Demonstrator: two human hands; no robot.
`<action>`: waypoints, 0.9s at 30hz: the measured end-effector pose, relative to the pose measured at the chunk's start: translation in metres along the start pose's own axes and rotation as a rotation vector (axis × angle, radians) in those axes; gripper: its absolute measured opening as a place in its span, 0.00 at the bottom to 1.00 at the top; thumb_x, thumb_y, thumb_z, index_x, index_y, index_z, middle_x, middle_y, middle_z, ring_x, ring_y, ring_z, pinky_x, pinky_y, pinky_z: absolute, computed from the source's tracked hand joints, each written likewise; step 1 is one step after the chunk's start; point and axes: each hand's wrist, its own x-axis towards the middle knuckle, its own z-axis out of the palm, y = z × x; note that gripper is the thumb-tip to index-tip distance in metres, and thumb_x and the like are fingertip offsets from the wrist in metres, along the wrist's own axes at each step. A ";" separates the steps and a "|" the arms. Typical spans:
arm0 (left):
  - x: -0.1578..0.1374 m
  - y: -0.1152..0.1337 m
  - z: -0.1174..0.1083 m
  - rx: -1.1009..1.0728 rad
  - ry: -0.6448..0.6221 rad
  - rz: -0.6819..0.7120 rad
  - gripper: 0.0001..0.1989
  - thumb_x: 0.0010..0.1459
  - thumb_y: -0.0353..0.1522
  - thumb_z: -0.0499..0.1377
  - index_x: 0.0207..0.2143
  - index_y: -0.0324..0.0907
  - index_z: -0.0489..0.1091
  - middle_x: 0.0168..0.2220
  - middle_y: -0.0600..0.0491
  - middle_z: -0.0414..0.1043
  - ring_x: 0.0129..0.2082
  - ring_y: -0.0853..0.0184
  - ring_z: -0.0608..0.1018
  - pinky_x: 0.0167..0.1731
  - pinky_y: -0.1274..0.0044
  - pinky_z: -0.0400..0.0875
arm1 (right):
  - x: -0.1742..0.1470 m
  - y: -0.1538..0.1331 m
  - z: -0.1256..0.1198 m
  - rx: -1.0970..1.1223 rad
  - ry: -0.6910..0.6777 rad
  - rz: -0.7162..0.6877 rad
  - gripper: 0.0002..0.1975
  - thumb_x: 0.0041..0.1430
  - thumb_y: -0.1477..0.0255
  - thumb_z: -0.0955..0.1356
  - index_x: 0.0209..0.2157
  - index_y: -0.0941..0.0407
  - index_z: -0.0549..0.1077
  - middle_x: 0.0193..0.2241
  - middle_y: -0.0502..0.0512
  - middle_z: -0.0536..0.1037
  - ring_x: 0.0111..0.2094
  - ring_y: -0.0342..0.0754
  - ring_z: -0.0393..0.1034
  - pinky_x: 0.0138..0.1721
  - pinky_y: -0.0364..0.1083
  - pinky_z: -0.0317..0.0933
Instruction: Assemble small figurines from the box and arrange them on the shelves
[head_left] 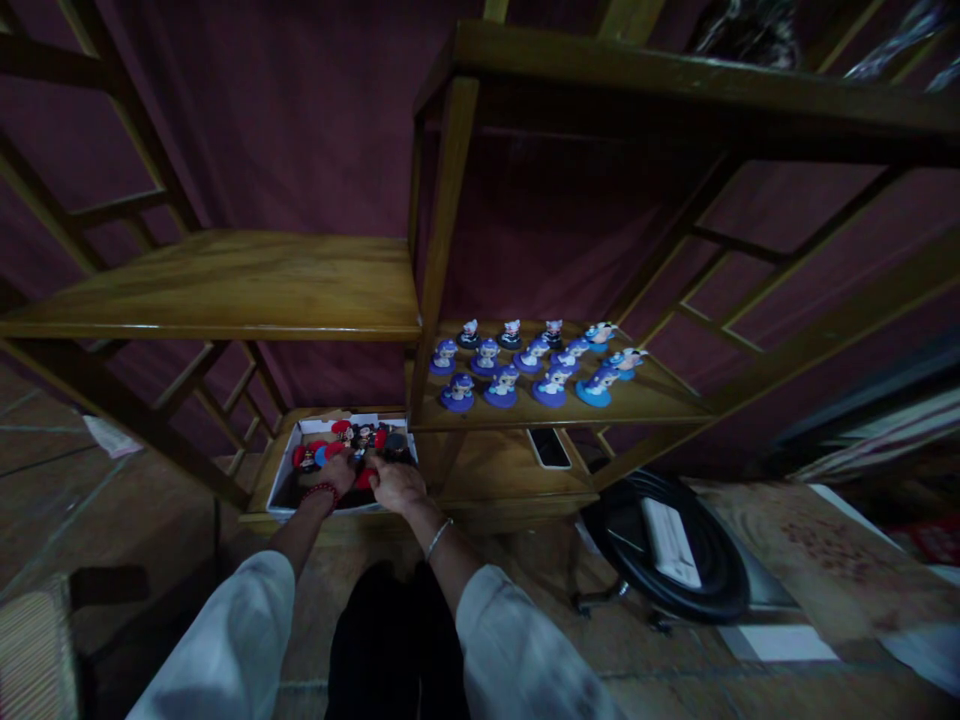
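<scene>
Both of my hands reach down into an open white cardboard box on the low left shelf. Several small figurines, mostly red and black, lie inside it. My left hand, with a red bead bracelet at the wrist, is bent beside a red and blue figurine; its fingertips are hidden. From the right comes my right hand, wearing a thin bangle, its fingers bent close to a red piece between the hands. What either hand grips is too dark and small to make out.
On the shelf to the right, purple, blue and black-based figurines stand in rows. Below them lies a phone. A wooden shelf board overhangs the box. At right is a round black stool bearing a white box.
</scene>
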 end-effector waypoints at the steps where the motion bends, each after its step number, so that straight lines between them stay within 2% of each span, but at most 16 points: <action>1: 0.000 0.000 -0.001 -0.033 0.005 -0.008 0.18 0.57 0.30 0.46 0.49 0.37 0.61 0.47 0.44 0.67 0.45 0.65 0.71 0.42 0.76 0.63 | 0.000 0.000 -0.001 0.003 -0.003 0.009 0.23 0.56 0.67 0.56 0.54 0.52 0.56 0.38 0.57 0.76 0.40 0.50 0.70 0.39 0.47 0.60; 6: -0.004 0.003 -0.007 -0.194 -0.014 0.034 0.18 0.55 0.29 0.48 0.49 0.41 0.62 0.45 0.51 0.70 0.43 0.68 0.72 0.40 0.78 0.65 | -0.002 -0.002 -0.006 0.042 -0.030 0.058 0.27 0.59 0.66 0.55 0.59 0.54 0.44 0.39 0.59 0.75 0.40 0.49 0.70 0.39 0.47 0.59; 10: -0.009 0.011 -0.012 -0.308 -0.048 0.105 0.16 0.53 0.27 0.50 0.45 0.42 0.65 0.41 0.55 0.73 0.41 0.68 0.73 0.39 0.78 0.67 | -0.002 -0.002 -0.006 0.074 -0.012 0.080 0.28 0.60 0.65 0.54 0.60 0.56 0.41 0.39 0.59 0.75 0.39 0.50 0.70 0.39 0.47 0.59; 14: -0.013 0.017 -0.016 -0.409 -0.083 0.173 0.16 0.50 0.25 0.53 0.43 0.41 0.66 0.41 0.55 0.72 0.42 0.70 0.73 0.40 0.80 0.67 | -0.003 -0.003 -0.007 0.101 0.013 0.102 0.27 0.60 0.63 0.52 0.59 0.57 0.44 0.40 0.60 0.74 0.41 0.50 0.69 0.39 0.47 0.58; 19: -0.020 0.016 -0.015 -0.557 -0.157 0.234 0.18 0.49 0.24 0.53 0.44 0.39 0.66 0.40 0.52 0.73 0.41 0.69 0.73 0.41 0.79 0.67 | -0.001 -0.004 -0.004 0.139 0.054 0.132 0.24 0.61 0.61 0.51 0.55 0.54 0.54 0.41 0.59 0.74 0.41 0.50 0.69 0.39 0.46 0.59; 21: -0.023 0.014 -0.014 -0.515 -0.182 0.212 0.19 0.49 0.22 0.51 0.45 0.39 0.66 0.40 0.53 0.73 0.40 0.71 0.74 0.39 0.81 0.68 | 0.000 -0.003 -0.002 0.142 0.064 0.134 0.22 0.59 0.61 0.53 0.54 0.52 0.57 0.40 0.58 0.75 0.41 0.50 0.69 0.38 0.46 0.59; 23: -0.025 0.012 -0.015 -0.383 -0.163 0.149 0.19 0.50 0.21 0.50 0.45 0.40 0.66 0.39 0.54 0.74 0.38 0.72 0.74 0.37 0.82 0.68 | 0.001 -0.003 0.000 0.132 0.060 0.147 0.21 0.58 0.62 0.56 0.52 0.51 0.59 0.39 0.57 0.75 0.40 0.50 0.70 0.38 0.46 0.60; 25: -0.023 0.008 -0.018 -0.270 -0.095 0.086 0.18 0.51 0.22 0.50 0.44 0.40 0.67 0.40 0.53 0.73 0.39 0.71 0.74 0.38 0.82 0.68 | 0.002 -0.003 0.000 0.115 0.060 0.163 0.20 0.57 0.63 0.57 0.52 0.50 0.60 0.38 0.57 0.76 0.40 0.50 0.70 0.38 0.45 0.60; 27: -0.020 0.001 -0.021 -0.200 0.000 0.024 0.17 0.52 0.26 0.51 0.44 0.40 0.67 0.44 0.50 0.71 0.44 0.67 0.72 0.42 0.79 0.66 | 0.001 -0.004 0.000 0.105 0.065 0.171 0.20 0.57 0.64 0.58 0.51 0.49 0.60 0.38 0.56 0.76 0.40 0.49 0.70 0.38 0.45 0.60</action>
